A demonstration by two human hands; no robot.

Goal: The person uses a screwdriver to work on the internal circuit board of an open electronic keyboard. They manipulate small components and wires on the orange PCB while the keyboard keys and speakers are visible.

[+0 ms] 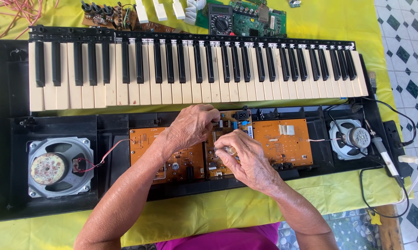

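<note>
**Open keyboard, both hands on the middle board**

Yellow cloth [338, 28] covers the table under a black plastic keyboard case [0, 139] lying opened, its row of cream and black keys [195, 74] tipped back above the exposed electronics. Both hands work over the small orange circuit board [227, 125] in the middle of the case. The left hand [192, 126] is curled, fingertips pressed at the board's upper edge; whether it grips anything I cannot tell. The right hand [246, 155] is half closed, pinching a small shiny metal part [230, 150] just above the board.

Risks, as I judge them: the pinched part could slip down among the components, and a forearm could snag the thin red wire [108, 153] running to the large grey round speaker [56, 167], pulling it loose. The grey-handled soldering iron [380, 146] lies near cables at the right.
</note>
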